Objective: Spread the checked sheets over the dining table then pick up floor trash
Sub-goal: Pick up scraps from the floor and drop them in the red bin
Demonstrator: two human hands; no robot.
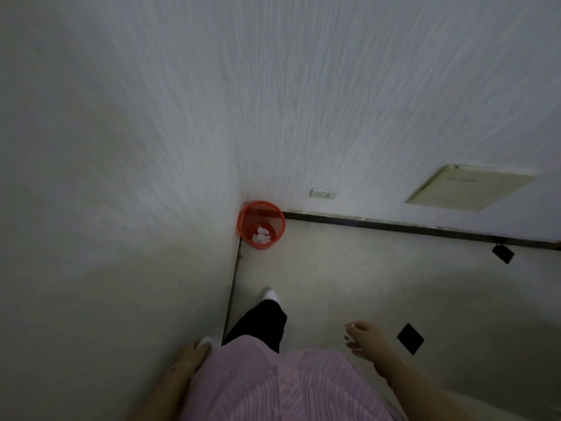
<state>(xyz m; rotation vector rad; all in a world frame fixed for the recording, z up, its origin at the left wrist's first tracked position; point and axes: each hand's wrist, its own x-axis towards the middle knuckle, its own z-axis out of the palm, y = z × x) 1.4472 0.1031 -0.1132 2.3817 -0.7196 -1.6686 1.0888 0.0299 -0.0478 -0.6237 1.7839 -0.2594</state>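
An orange mesh waste bin [261,223] stands on the floor in the corner where two white walls meet, with crumpled white paper [261,233] in its bottom. My right hand [365,335] hangs low at the right with its fingers curled round small white paper scraps [349,338] that show at the fingertips. My left hand [189,357] is low at the left, close to the wall and blurred. A white shape [206,341] lies right at its fingertips, and I cannot tell whether the hand holds it. The checked sheets and the dining table are out of view.
My leg in black trousers with a white sock [270,294] steps toward the bin. The left wall [121,238] is very close. A wall socket [322,194] and a cream panel [470,187] sit on the far wall. The pale tiled floor [364,268] has small black insets [409,338].
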